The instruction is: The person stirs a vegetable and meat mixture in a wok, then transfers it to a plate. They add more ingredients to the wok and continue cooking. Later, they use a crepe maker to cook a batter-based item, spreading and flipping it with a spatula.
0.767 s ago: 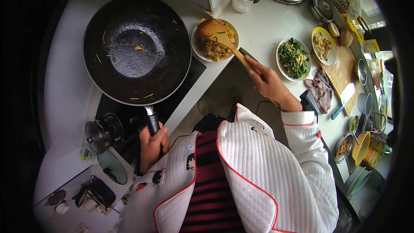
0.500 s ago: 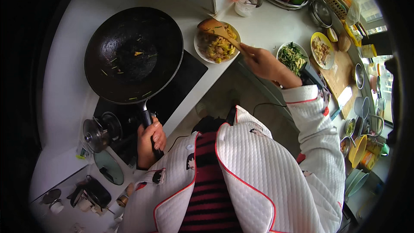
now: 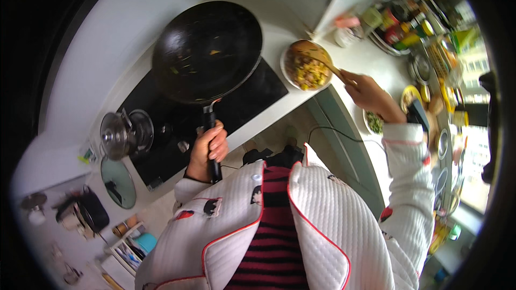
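We see a round black wok (image 3: 217, 32) with a straight black handle (image 3: 208, 120) over the black cooktop (image 3: 269, 90), a few food scraps (image 3: 215, 52) inside. Our brown wooden spatula (image 3: 305, 48) slants over a round white plate (image 3: 284, 70) of chopped, yellowish food (image 3: 310, 77) on the white worktop (image 3: 376, 64).

- The left hand (image 3: 210, 147) is near the middle of the view, ahead of the torso, closed in a firm grip with the fingers curled round and bunched together.
- The left wrist (image 3: 197, 170) is close to the body; most of the left forearm is hidden under its sleeve (image 3: 189, 188).
- The right hand (image 3: 370, 94) reaches forward and out to the right, farther from the torso than the left, its back turned up.
- Its fingers point forward and toward the left, bent in a closed hold.
- The right arm, in a white quilted sleeve (image 3: 411, 177), extends up the right side.
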A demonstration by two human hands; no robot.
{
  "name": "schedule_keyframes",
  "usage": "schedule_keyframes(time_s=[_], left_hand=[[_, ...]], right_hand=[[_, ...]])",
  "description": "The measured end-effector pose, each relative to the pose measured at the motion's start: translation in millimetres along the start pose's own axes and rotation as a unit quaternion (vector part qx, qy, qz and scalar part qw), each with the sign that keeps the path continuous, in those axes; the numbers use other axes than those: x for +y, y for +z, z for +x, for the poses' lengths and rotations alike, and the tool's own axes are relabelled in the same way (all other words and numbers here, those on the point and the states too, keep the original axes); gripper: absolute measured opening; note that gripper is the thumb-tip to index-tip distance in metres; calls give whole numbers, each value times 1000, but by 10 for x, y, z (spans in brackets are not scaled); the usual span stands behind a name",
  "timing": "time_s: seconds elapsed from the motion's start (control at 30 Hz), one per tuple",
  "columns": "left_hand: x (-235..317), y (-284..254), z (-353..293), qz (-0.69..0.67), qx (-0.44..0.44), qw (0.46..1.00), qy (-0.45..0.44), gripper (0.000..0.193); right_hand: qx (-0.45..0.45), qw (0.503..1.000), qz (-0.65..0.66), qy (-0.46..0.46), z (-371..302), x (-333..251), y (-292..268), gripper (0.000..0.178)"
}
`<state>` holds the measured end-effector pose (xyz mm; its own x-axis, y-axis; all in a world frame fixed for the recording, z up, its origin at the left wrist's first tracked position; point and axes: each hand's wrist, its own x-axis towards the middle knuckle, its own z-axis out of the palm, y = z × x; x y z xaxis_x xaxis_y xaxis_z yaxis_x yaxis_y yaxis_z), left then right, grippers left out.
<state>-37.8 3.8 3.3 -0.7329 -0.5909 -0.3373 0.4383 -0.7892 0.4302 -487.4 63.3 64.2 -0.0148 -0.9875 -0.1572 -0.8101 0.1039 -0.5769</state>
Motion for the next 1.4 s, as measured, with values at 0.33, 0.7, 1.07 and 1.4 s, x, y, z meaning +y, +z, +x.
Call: schedule_keyframes(time_s=[0.33,0.7,1.07,1.4], left_hand=[[10,-139,192,50,68,996,27,27],[83,-184,323,36,150,988,4,56],[221,-117,311,93,50,994,3,34],[125,-21,459,160,164,973,21,40]], right_hand=[[34,970,231,61,-248,-874,443,52],[-37,871,488,35,764,-1675,1576,61],[118,733,606,285,-624,-354,1749,43],[460,486,586,457,-2602,723,1728,30]])
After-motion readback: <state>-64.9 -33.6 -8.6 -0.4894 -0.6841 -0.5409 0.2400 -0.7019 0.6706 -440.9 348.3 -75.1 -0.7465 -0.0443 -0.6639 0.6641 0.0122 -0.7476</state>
